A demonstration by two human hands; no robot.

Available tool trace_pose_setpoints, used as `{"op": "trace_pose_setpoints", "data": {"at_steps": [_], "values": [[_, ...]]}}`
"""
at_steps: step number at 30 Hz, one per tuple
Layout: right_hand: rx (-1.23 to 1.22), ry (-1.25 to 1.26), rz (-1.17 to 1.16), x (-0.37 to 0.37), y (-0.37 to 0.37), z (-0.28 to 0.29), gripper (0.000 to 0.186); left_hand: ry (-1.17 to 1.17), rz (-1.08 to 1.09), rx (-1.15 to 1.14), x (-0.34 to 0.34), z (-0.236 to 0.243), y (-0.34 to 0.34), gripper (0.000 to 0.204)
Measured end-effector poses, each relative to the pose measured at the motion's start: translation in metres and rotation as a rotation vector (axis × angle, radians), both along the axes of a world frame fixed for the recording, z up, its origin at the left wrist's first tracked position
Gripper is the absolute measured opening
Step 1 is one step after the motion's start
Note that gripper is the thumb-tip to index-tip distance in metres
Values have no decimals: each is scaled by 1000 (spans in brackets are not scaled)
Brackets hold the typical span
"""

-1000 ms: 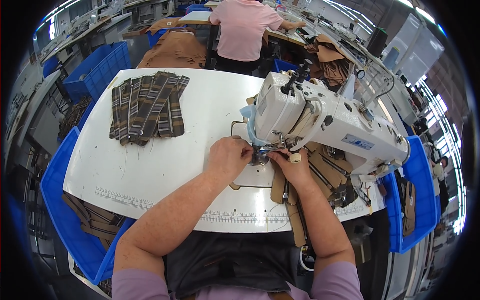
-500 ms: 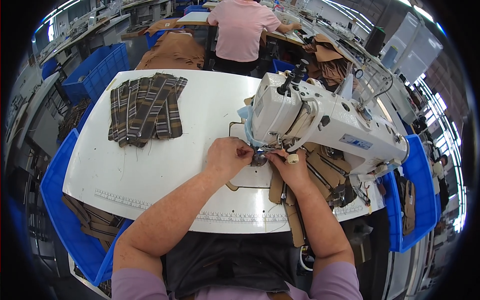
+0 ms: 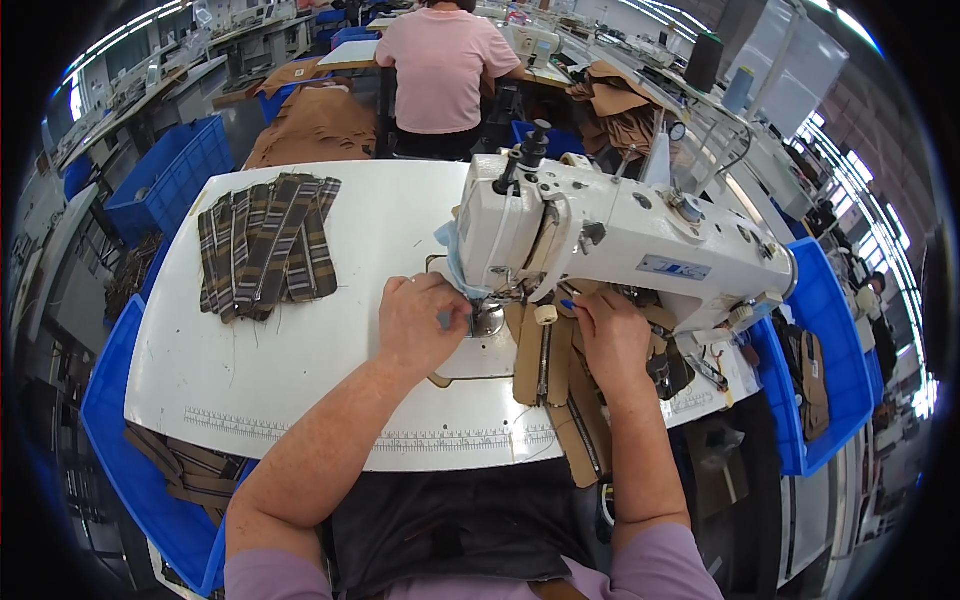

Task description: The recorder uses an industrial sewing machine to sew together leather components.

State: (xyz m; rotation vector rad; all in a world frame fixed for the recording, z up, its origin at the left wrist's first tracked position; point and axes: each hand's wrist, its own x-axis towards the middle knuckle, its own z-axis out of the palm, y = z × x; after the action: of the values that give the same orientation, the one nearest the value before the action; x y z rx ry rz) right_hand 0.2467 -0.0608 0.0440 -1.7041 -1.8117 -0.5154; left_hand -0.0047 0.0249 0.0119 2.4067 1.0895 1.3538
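Note:
At the white sewing machine, my left hand is curled just left of the presser foot and needle plate, beside light-blue cloth; what its fingers hold is too small to make out. My right hand is right of the needle, fingers closed on a small blue item, above brown zippered fabric strips lying on the white table. A pile of striped fabric pieces with zippers lies on the table's left.
Blue bins with fabric stand left and right of the table. A person in a pink shirt works ahead, beside brown fabric piles. A thread stand rises behind the machine.
My right hand has moved right, away from the needle, and a blue item now shows at its fingertips. My left hand stays by the presser foot. The view has shifted slightly.

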Motion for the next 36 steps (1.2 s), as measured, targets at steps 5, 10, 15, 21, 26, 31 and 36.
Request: {"op": "trace_pose_setpoints", "data": {"at_steps": [5, 10, 15, 21, 26, 31, 36], "values": [[-131, 520, 238, 12, -43, -6, 13, 247, -179, 40, 13, -4, -13, 6], [-57, 338, 330, 1, -41, -20, 10, 302, -213, 149, 22, -20, -9, 5], [67, 538, 414, -2, -46, -20, 12, 311, -397, 100, 23, -2, -21, 10], [139, 661, 406, 32, -73, -1, 11, 282, -549, 10, 29, 5, -37, 16], [323, 798, -105, 149, -109, -17, 13, 235, -637, -82, 20, 17, -54, 12], [318, 641, -545, 269, -153, -49, 16, 243, -742, -67, 23, 18, -60, 15], [123, 541, -690, 301, -140, -42, 19, 94, -575, 51, 14, 11, -49, 31]]}}
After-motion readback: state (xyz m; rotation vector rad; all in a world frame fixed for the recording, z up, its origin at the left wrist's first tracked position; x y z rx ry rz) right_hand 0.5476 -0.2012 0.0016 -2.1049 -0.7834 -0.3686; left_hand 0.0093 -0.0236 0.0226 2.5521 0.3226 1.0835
